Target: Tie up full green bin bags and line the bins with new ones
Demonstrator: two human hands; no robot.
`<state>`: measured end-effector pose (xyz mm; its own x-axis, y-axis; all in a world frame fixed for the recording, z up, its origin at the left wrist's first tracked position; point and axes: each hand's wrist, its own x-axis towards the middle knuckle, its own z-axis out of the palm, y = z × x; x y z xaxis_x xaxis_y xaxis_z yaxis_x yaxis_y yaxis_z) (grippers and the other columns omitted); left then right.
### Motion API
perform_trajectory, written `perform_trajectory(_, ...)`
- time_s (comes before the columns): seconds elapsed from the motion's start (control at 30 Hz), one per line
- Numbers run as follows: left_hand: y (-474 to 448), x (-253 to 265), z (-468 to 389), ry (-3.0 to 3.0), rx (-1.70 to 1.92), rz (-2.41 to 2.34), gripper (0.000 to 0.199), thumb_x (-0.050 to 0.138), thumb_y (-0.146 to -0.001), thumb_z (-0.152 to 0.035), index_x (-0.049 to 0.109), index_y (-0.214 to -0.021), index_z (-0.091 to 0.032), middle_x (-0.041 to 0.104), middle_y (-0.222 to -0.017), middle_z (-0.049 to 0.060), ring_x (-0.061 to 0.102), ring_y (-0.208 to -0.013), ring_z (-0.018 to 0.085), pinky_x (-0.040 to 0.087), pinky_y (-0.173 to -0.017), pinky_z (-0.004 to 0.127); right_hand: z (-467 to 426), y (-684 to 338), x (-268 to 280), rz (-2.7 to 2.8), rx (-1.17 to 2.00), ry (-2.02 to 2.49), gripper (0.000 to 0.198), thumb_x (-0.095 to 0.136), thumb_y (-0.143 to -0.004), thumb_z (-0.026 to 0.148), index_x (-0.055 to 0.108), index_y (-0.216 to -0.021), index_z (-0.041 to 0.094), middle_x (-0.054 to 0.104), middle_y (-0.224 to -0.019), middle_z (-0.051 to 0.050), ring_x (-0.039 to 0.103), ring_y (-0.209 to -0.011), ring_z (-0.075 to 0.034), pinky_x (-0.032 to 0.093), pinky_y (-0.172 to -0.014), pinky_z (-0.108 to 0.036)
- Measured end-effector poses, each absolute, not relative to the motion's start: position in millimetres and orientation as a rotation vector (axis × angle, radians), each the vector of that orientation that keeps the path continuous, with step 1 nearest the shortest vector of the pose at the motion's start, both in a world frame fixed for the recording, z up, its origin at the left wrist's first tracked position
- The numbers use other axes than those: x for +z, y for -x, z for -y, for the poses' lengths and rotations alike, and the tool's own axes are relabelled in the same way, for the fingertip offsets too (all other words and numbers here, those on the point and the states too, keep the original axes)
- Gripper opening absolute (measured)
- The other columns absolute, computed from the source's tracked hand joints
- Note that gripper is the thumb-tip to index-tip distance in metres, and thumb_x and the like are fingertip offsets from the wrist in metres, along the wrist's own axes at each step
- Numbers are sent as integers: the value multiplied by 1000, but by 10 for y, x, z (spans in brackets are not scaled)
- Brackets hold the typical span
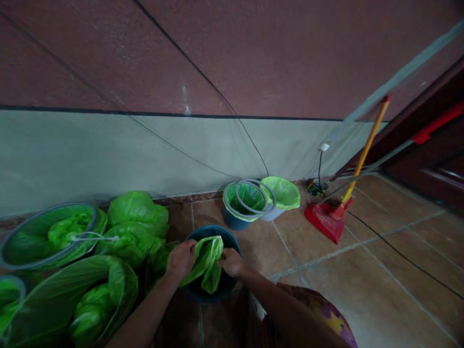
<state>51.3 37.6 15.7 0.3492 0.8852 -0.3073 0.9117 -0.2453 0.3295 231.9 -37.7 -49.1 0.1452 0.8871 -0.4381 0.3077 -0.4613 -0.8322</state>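
Observation:
A green plastic bag [208, 263] hangs gathered between my two hands, over the mouth of a dark blue bin [232, 241]. My left hand [181, 261] is closed on the bag's edge at the left. On the other side, my right hand [231, 262] pinches the edge near a whitish part of the rim. The lower part of the bag droops into the bin. To the left of my left hand lie bulging green bags [136, 215], close beside the bin.
Along the wall stand a lined bin with grey rings [255, 195] on top and a pale lined bin [286, 193]. More lined bins [47, 256] crowd the left. A red dustpan [326, 220], yellow-handled, and a black cable [391, 244] occupy the right floor.

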Motion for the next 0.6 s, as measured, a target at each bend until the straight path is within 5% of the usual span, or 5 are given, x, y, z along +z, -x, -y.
perform_trajectory(0.13, -610, 254, -222, -2191, 143, -1782, 36, 43, -90, -20, 58, -121, -13, 67, -120, 15, 62, -111, 24, 43, -96, 31, 315, -2293, -406, 814, 1460, 1746, 6, 63, -66, 22, 60, -62, 19, 55, -52, 4, 50, -50, -12, 41, -54, -27)
perform_trajectory(0.3, -800, 235, 194, -1930, -74, -1510, 37, 38, -94, -44, 61, -105, -17, 72, -99, 11, 69, -94, 23, 48, -81, 30, 300, -2267, -316, 451, 1514, 1667, 15, 67, -66, 30, 59, -69, 18, 57, -50, 4, 55, -47, -13, 47, -52, -28)
perform_trajectory(0.47, -776, 59, 152, -1888, -152, -1648, 55, 35, -93, -53, 55, -119, -10, 65, -121, 21, 62, -115, 30, 45, -95, 37, 378, -2214, -281, 503, 1609, 1548, 27, 74, -64, 38, 63, -75, 17, 62, -57, 2, 57, -49, -13, 50, -51, -29)
perform_trajectory(0.6, -688, -51, -9, -1802, -209, -1714, 60, 49, -86, -53, 48, -125, -7, 62, -126, 22, 60, -118, 30, 45, -95, 36, 466, -2177, -166, 590, 1769, 1415, 38, 81, -57, 46, 67, -78, 17, 66, -61, 1, 58, -50, -13, 51, -51, -29)
